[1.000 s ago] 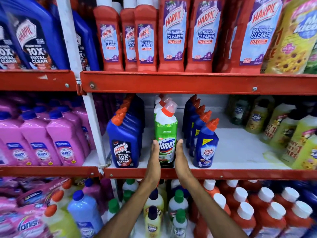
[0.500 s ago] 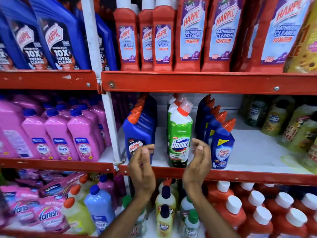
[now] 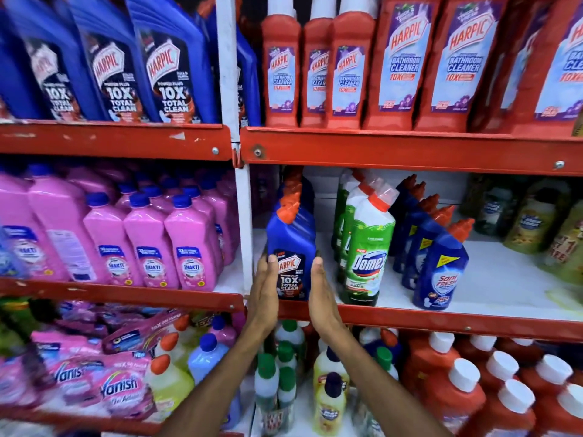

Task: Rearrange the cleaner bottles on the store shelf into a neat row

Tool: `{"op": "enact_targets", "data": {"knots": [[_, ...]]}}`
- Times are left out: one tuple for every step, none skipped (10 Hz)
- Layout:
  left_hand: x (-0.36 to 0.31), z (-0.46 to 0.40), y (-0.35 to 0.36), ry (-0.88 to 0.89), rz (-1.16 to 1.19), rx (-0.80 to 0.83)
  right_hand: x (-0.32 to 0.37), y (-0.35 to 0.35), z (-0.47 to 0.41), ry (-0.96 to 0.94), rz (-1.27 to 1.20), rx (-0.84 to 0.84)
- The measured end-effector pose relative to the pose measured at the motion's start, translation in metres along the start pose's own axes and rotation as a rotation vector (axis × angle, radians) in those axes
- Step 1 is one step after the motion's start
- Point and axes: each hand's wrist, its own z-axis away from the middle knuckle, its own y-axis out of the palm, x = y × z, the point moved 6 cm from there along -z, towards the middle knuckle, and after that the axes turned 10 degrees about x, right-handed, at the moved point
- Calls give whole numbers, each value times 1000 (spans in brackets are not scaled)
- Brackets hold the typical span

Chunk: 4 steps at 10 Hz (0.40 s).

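A blue Harpic bottle [image 3: 291,247] with an orange cap stands at the front of the middle shelf [image 3: 441,320], heading a row of like bottles. My left hand [image 3: 264,288] presses flat against its left side and my right hand [image 3: 321,294] against its right side, so the bottle is clasped between both palms. Just to the right stands a green Domex bottle [image 3: 367,253] at the head of its own row. Further right, a row of blue Sani Fresh bottles [image 3: 440,266] leans back at a slant.
A white upright post [image 3: 244,231] stands just left of the Harpic row. Pink Shakti bottles [image 3: 151,247] fill the left bay. Red Harpic bathroom cleaners [image 3: 400,64] line the shelf above. Yellow-green bottles [image 3: 564,244] sit at far right, with bare white shelf [image 3: 504,279] before them.
Both hands let go of the green Domex bottle, drew back, then shifted left and closed flat on the blue Harpic bottle. The camera view also swung left.
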Motion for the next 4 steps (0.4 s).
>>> {"op": "enact_targets", "data": {"knots": [[1, -3, 1, 7, 59, 48, -4, -1, -1, -2, -11, -17], [0, -4, 1, 19, 68, 80, -7, -1, -2, -13, -51, -19], [-9, 5, 1, 37, -27, 72, -3, -1, 2, 10, -17, -15], [-26, 20, -7, 196, -259, -86, 4, -16, 16, -22, 81, -166]]}}
